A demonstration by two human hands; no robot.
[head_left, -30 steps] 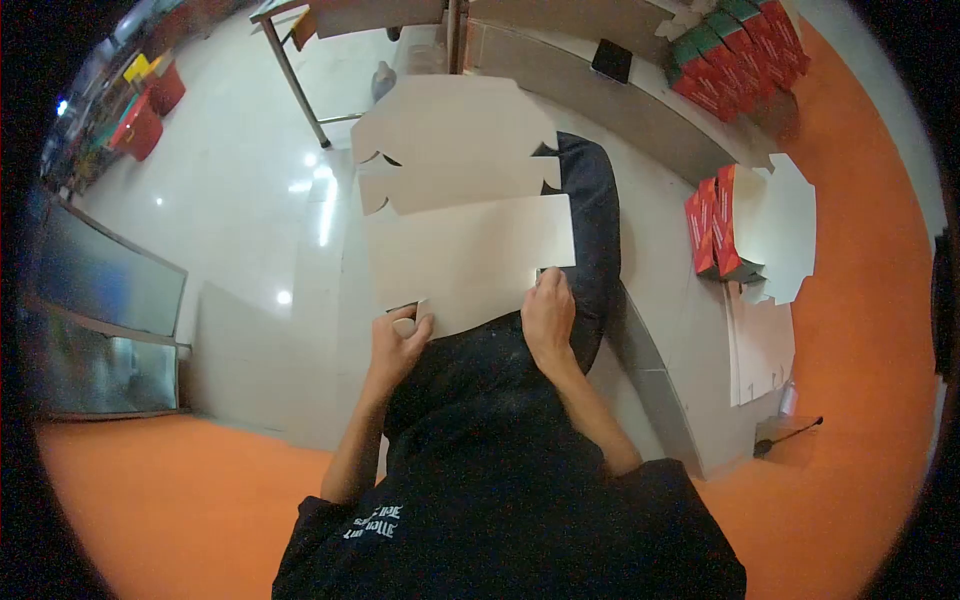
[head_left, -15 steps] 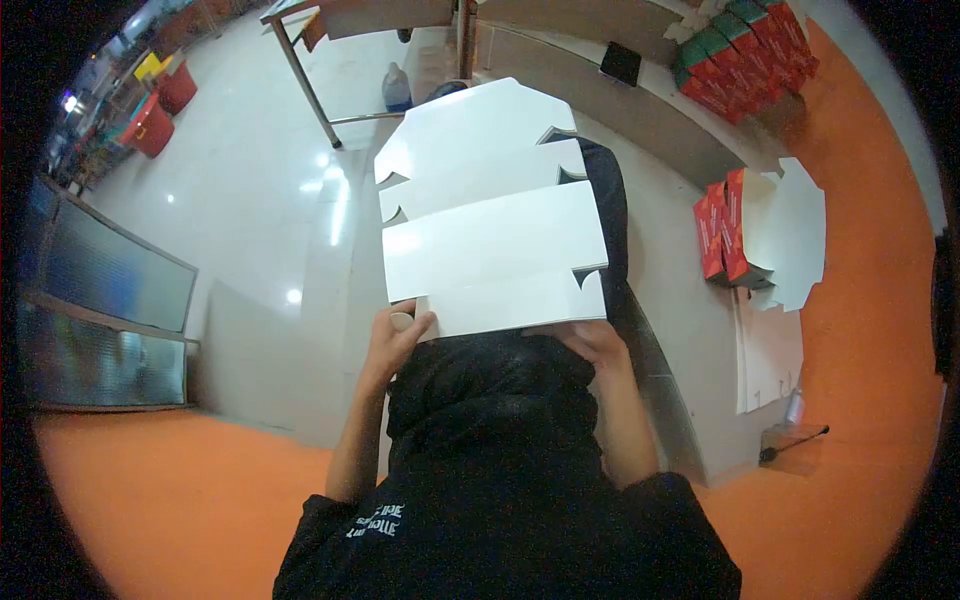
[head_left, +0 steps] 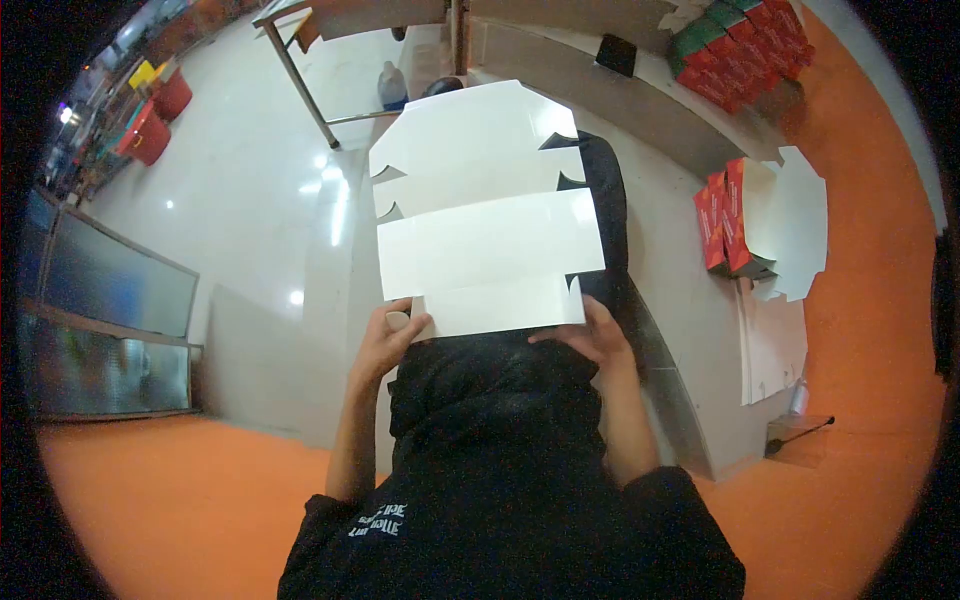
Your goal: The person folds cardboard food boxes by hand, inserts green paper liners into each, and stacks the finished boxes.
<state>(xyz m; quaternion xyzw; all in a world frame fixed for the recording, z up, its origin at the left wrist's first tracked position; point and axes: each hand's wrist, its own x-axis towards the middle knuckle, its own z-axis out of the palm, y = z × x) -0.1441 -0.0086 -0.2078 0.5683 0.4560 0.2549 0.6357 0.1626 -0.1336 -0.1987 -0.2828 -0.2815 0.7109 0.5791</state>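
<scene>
A white cardboard box blank, notched along its sides and partly creased, lies across the lap with its plain side up. My left hand is closed on its near left corner, the thumb pressing a small end flap that stands bent up. At the near right corner my right hand grips the blank, fingers against the bent-up right flap and one digit along the near edge. The blank's underside is hidden.
On the right, red printed boxes, one with its white lid up, stand above a stack of flat white sheets. More red and green boxes are stacked at the back right. A metal-legged table stands ahead; red tubs are far left.
My right hand has come up around the near right corner, and the right end flap now stands bent upward. My left hand stays at its corner.
</scene>
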